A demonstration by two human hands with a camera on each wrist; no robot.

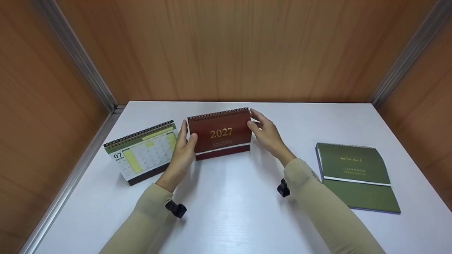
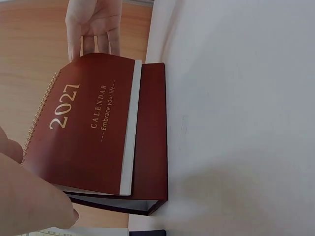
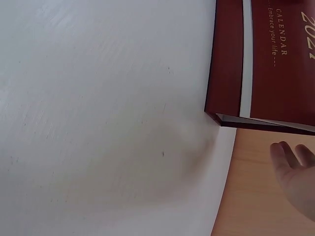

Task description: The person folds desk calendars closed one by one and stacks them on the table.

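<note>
A dark red desk calendar [image 1: 222, 132] with gold "2027" lettering and a coil along its top stands tented at the middle of the white table. My left hand [image 1: 182, 153] holds its left edge, thumb at the front, a long finger up alongside. At the upper right corner, my right hand [image 1: 269, 135] holds the other edge between thumb and fingers. The right wrist view shows some right-hand fingers [image 3: 290, 155] off the calendar's open side. Left of my left hand, a second desk calendar [image 1: 144, 150] stands on a "07" page with yellow blocks, partly covered by that hand.
A green 2027 calendar [image 1: 356, 176] lies on the right of the white table [image 1: 226, 225], partly behind my right sleeve. Wooden panels [image 1: 226, 49] rise behind the table and at both sides, with metal strips [image 1: 79, 53] at the corners.
</note>
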